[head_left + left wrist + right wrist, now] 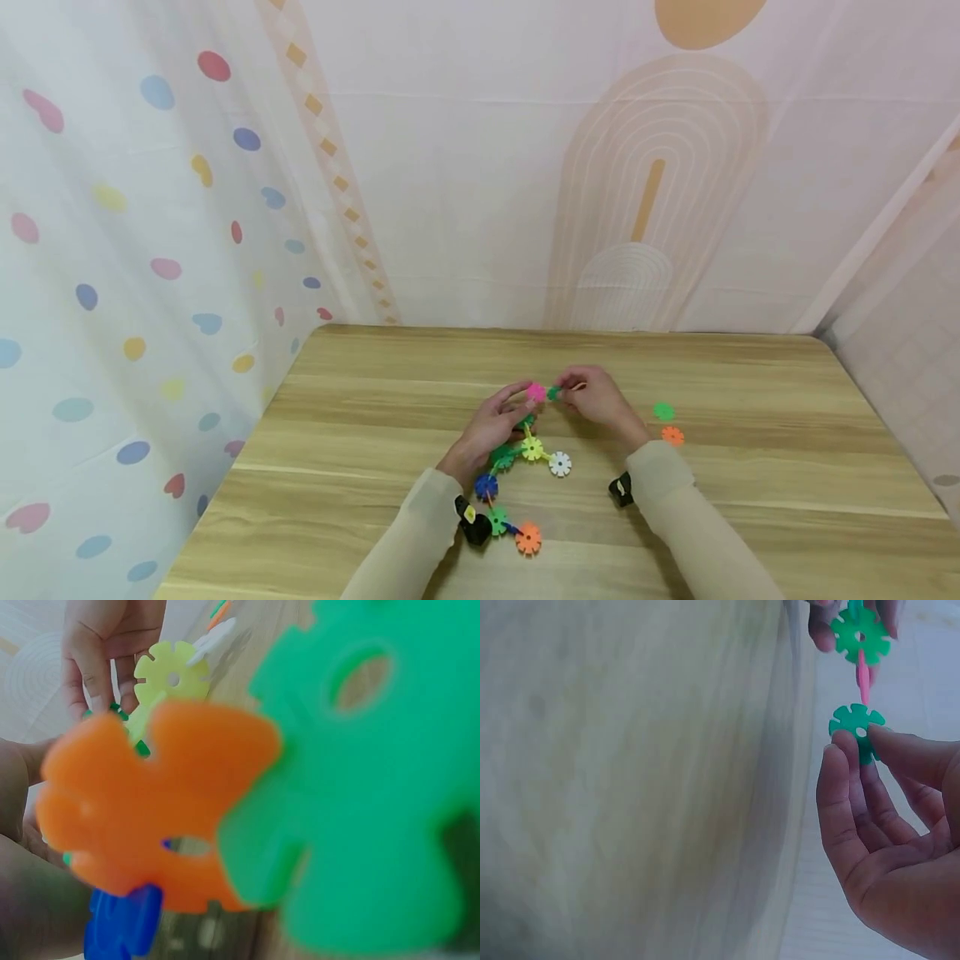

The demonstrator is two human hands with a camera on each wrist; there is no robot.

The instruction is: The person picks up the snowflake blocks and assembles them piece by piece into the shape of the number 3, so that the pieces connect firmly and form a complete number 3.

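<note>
A chain of interlocking snowflake discs lies on the wooden table, with yellow, white, blue, green and orange pieces. My left hand pinches its far end at a pink disc. My right hand pinches a small green disc pressed against the pink disc's edge. In the left wrist view the chain's orange disc and a green disc fill the frame, blurred, with a yellow disc behind.
Two loose discs lie to the right of my hands, a green one and an orange one. Patterned fabric walls close in the table at the back and on both sides.
</note>
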